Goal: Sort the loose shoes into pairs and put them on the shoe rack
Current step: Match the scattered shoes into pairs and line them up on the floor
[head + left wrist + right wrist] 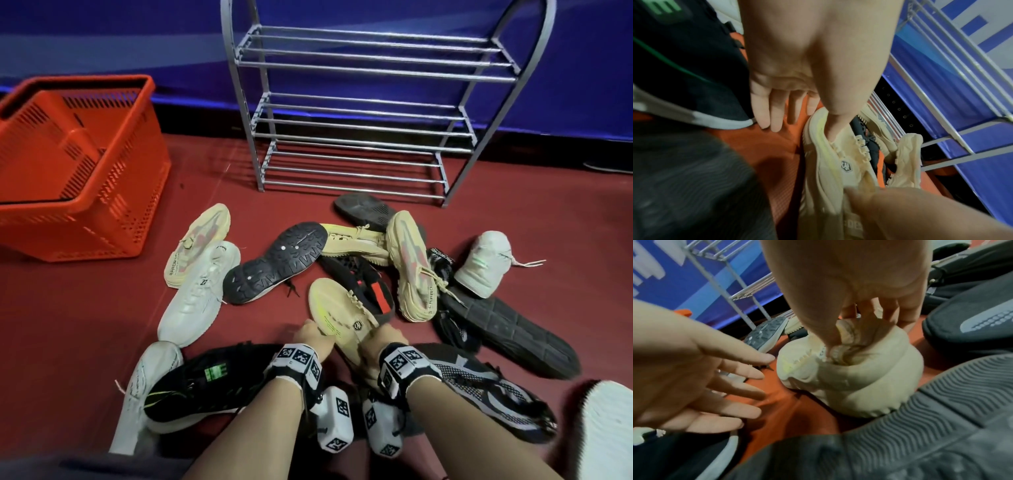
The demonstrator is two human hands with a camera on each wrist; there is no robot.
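A cream shoe with a yellow-green stripe [337, 313] lies on the red floor in front of me. My right hand [382, 337] grips its collar, fingers inside the opening and thumb pinching the edge [849, 337]. My left hand [313, 334] is open, fingers straight [774, 113], with only the thumb resting on the shoe [830, 162]. A similar cream shoe [356, 243] lies on its side further back in the pile. The grey metal shoe rack [359, 113] stands bare against the blue wall.
Loose shoes surround my hands: two cream-and-pink ones [198, 243] [411, 267], white ones [198, 294] [483, 263], black ones [277, 260] [205, 380] [507, 329] and a knit black-and-white one [486, 387]. A red plastic basket [75, 164] stands at the left.
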